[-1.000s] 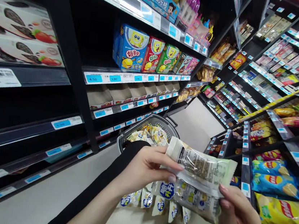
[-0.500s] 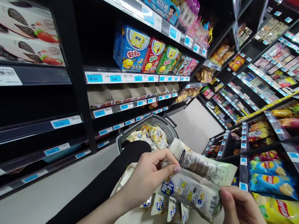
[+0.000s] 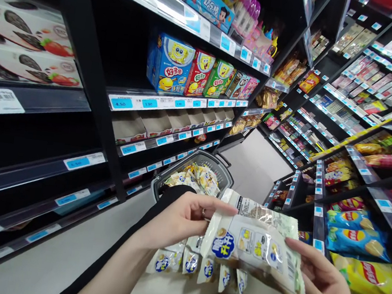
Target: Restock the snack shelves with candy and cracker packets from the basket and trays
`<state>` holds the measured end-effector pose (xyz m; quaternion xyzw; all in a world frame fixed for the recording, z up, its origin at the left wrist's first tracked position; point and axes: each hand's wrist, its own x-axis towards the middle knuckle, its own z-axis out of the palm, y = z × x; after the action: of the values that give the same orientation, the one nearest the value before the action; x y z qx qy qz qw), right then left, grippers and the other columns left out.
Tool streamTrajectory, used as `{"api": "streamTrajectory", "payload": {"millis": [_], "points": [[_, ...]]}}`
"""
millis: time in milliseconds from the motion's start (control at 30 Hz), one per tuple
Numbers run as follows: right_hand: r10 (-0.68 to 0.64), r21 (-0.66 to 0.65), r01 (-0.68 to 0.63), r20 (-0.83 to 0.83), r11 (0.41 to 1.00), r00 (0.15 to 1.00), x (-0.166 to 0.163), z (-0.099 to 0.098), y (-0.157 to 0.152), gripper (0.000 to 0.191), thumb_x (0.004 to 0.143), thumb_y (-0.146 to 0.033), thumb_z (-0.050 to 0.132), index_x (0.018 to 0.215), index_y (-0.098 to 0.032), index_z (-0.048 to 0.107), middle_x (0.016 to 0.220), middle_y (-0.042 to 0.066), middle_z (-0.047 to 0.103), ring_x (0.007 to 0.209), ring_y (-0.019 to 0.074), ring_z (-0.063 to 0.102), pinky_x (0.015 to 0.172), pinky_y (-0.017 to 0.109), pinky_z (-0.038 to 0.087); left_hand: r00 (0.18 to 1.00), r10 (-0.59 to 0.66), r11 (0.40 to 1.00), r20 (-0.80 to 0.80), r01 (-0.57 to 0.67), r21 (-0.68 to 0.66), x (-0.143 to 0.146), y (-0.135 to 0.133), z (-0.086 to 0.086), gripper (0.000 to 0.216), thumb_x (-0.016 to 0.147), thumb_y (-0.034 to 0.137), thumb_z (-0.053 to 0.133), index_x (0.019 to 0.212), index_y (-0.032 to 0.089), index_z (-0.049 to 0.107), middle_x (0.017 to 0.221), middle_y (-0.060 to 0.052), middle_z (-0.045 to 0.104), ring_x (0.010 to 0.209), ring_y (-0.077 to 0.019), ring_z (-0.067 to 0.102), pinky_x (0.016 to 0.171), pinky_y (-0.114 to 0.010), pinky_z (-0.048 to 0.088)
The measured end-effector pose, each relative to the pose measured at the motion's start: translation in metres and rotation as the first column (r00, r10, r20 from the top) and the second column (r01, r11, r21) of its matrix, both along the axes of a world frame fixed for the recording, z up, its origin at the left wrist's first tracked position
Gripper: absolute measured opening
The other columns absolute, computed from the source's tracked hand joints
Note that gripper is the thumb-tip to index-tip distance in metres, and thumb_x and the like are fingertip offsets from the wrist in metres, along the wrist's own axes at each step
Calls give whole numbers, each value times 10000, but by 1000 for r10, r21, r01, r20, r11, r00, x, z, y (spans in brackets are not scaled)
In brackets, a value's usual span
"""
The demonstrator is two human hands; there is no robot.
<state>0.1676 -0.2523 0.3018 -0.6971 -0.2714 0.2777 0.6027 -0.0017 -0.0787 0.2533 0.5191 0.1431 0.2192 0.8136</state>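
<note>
My left hand (image 3: 180,219) pinches the left end of a white snack packet (image 3: 255,247) with blue lettering, and a ring shows on one finger. On the packet's right end my right hand (image 3: 325,289) holds on, fingers curled under it. Behind it a second pale packet (image 3: 263,211) shows its printed back, held together with the first. Below my hands lie several more of the same small packets (image 3: 199,264) on a pale surface.
A grey shopping basket (image 3: 212,161) full of yellow-white snacks stands on the aisle floor ahead. Black shelves with boxed biscuits (image 3: 172,63) rise on the left. Crisp bags (image 3: 359,238) fill the right-hand racks. The light floor (image 3: 258,162) runs between them.
The front packet has tipped up so its printed face now shows, covering most of the rear packet. Both hands shifted slightly lower and closer around the packets.
</note>
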Motion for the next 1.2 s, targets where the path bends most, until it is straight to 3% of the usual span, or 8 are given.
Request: {"api": "streamTrajectory", "payload": {"millis": [167, 267, 333, 467, 667, 833, 933, 1200], "points": [[-73, -59, 103, 382, 993, 921, -2, -6, 2, 272, 671, -440, 749, 552, -213, 659, 468, 9, 610, 418, 149, 552, 445, 238, 480, 960, 261, 912, -102, -211, 353, 6, -7, -2, 221, 768, 327, 572, 706, 157, 700, 533, 7, 603, 503, -113, 533, 509, -218, 402], [-12, -141, 99, 516, 985, 857, 0, -2, 3, 463, 735, -481, 670, 429, -194, 474, 349, -36, 382, 338, 81, 339, 343, 204, 263, 915, 385, 796, -121, -263, 545, 7, -9, 0, 418, 826, 389, 501, 477, 161, 468, 405, 54, 372, 427, -66, 358, 441, -198, 264], [57, -217, 22, 353, 976, 934, 0, 2, 5, 420, 728, -517, 660, 510, -184, 527, 381, -57, 318, 354, 61, 236, 347, 199, 146, 913, 377, 807, -156, -241, 538, 6, -10, 1, 461, 838, 428, 481, 471, 165, 383, 422, 57, 325, 428, -60, 309, 422, -200, 222], [125, -268, -142, -78, 953, 989, 2, 5, 11, 394, 683, -549, 697, 661, -163, 620, 429, -104, 210, 407, 32, 69, 388, 181, 47, 958, 208, 934, -196, -134, 332, 6, -7, 0, 427, 804, 494, 492, 530, 171, 440, 460, 59, 333, 405, -59, 302, 389, -197, 233], [153, -256, -181, -124, 950, 980, 8, 0, 12, 426, 686, -566, 695, 658, -150, 605, 399, -120, 217, 366, 16, 99, 365, 168, 105, 988, 87, 981, -131, -62, 183, 8, -1, -6, 402, 762, 498, 545, 545, 166, 483, 452, 67, 359, 376, -45, 272, 367, -189, 252], [165, -280, -110, 182, 954, 969, 8, 1, 4, 466, 750, -533, 647, 469, -168, 576, 335, -13, 432, 346, 78, 362, 391, 210, 292, 981, 141, 955, -135, -99, 278, 3, 2, -4, 444, 779, 431, 575, 452, 155, 453, 361, 53, 418, 359, -46, 345, 396, -183, 247], [153, -286, -54, 335, 957, 930, 7, 1, 2, 454, 759, -507, 643, 435, -189, 619, 387, 25, 546, 405, 130, 497, 469, 237, 411, 962, 197, 939, -186, -131, 318, -1, 4, -1, 346, 785, 365, 583, 514, 150, 588, 356, 38, 492, 372, -66, 424, 428, -186, 303], [144, -86, -118, 412, 989, 900, 22, -3, -6, 325, 750, -504, 651, 822, -214, 779, 874, 107, 755, 792, 288, 700, 689, 345, 574, 986, 165, 980, 6, -164, 117, -7, 7, -3, 462, 761, 549, 588, 814, 115, 736, 727, -79, 703, 523, -132, 591, 484, -233, 444]]}}
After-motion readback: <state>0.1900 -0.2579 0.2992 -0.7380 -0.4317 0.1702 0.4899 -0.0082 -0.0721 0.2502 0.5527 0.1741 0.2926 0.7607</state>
